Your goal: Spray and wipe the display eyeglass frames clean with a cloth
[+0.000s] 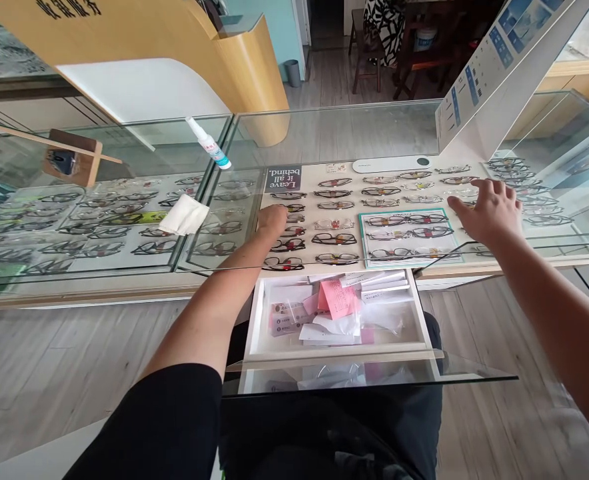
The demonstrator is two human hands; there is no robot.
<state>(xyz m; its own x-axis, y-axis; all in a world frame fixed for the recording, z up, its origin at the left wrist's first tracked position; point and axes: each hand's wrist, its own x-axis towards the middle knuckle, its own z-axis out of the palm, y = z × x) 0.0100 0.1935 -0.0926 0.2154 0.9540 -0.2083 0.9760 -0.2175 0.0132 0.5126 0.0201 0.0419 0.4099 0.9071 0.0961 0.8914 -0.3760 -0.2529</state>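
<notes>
Rows of eyeglasses (334, 239) lie on the white shelf inside a glass display case. My left hand (273, 220) is inside the case at the left column of frames, closed, with its fingertips at a pair there; what it holds, if anything, is hidden. Over the right-hand rows, my right hand (492, 208) is open, fingers spread, close to some glasses. Between the hands lies a teal-edged tray (409, 237) with several pairs on it. A small dark sign (283, 179) stands behind the left column.
An open drawer (250, 327) with papers and a pink slip (338, 298) sits below the case, near a tilted glass panel (464, 370). On the glass top at left are a white cloth (184, 215) and a spray bottle (208, 143). A tall white display board (494, 80) rises at right.
</notes>
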